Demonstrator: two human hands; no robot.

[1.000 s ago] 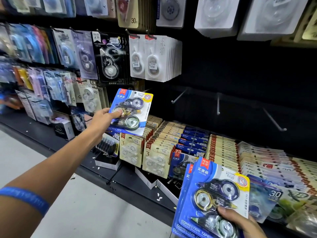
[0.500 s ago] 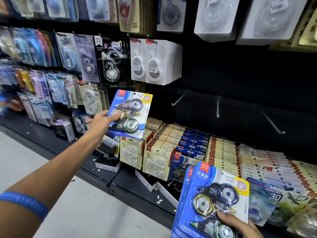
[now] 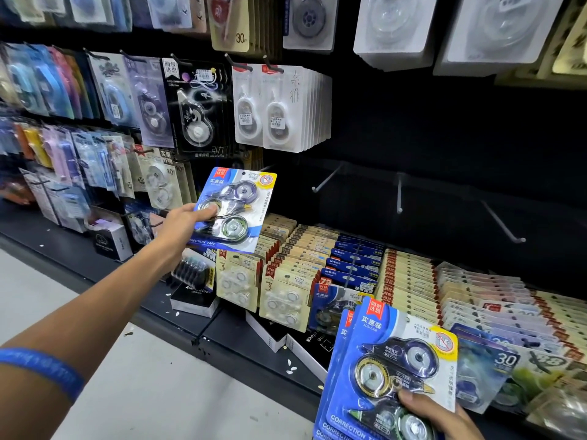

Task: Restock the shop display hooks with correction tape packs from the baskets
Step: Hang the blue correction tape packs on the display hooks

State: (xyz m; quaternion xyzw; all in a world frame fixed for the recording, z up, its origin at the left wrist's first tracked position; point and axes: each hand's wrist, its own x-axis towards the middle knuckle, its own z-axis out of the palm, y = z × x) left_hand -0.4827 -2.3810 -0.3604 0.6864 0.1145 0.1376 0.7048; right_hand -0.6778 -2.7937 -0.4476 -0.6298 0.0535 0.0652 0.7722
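Left hand (image 3: 182, 228) grips 1 blue correction tape pack (image 3: 233, 209), now raised closer to the bare hook (image 3: 327, 179) at its upper right; hanging comes next.

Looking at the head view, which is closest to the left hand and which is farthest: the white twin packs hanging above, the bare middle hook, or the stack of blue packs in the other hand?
From the left hand:
1. White twin packs, hanging just above and right of it.
2. Bare middle hook, further right on the dark back panel.
3. Stack of blue packs, held in the right hand, low at the right and close to the camera.
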